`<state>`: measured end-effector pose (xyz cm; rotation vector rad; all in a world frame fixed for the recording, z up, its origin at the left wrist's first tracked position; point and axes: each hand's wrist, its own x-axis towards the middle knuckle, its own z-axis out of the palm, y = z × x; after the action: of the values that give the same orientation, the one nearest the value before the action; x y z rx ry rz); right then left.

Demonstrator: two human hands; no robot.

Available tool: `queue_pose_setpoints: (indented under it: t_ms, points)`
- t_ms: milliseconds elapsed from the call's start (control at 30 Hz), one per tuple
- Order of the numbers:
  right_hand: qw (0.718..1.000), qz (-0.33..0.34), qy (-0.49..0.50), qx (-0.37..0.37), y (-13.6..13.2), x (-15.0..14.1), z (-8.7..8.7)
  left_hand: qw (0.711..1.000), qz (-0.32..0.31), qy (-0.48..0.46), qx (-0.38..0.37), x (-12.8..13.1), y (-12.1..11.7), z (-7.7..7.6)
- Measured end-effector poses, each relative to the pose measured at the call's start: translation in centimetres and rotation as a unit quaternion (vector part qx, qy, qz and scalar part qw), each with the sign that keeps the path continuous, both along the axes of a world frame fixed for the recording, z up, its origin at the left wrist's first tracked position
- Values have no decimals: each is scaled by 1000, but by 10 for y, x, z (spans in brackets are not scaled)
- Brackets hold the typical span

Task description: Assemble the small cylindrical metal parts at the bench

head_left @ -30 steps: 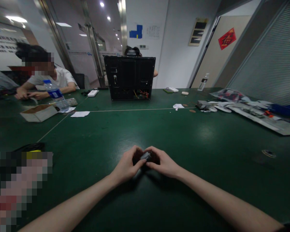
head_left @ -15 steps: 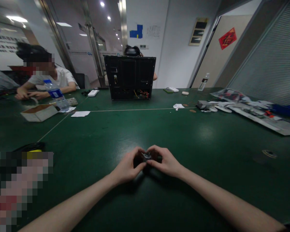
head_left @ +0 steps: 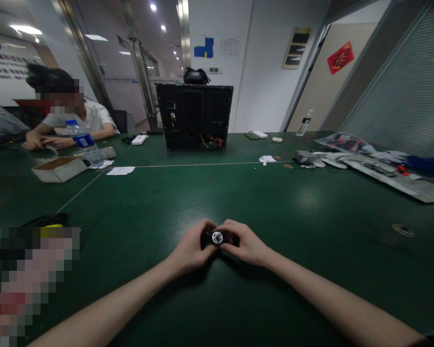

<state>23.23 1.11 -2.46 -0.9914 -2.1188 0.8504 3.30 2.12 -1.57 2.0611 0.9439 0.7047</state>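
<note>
Both my hands meet low over the green table [head_left: 260,202], a little in front of me. Between them is a small black part with a round white hub [head_left: 217,237] that faces up at me. My left hand [head_left: 191,249] has its fingers curled round the part's left side. My right hand [head_left: 246,245] pinches its right side with thumb and fingers. Most of the part's body is hidden behind my fingers.
A black computer case [head_left: 194,116] stands at the table's far side with a person behind it. At the far left sits another person, near a water bottle [head_left: 83,142] and a cardboard box [head_left: 59,168]. Papers and parts [head_left: 369,161] lie at the right.
The small part has turned in my fingers, so its white round hub now faces me instead of a grey side. My hands stay in the same place.
</note>
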Motion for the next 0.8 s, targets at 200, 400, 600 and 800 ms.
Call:
queue_pose_setpoints:
  t_ms: [200, 400, 600, 800]
  points:
    - [999, -29, 22, -12, 0, -2, -4, 1000, -19, -14, -2, -1, -1, 1]
    - [998, -50, 24, -10, 3, -1, -7, 998, -23, -44, -39, 0, -1, 5]
    - [999, -28, 15, -2, 2, 1, -5, 994, 2, -77, -73, -1, 4, -4]
    - [1000, -11, 3, 3, 1, 1, -5, 984, 10, -136, -114, -4, 10, -14]
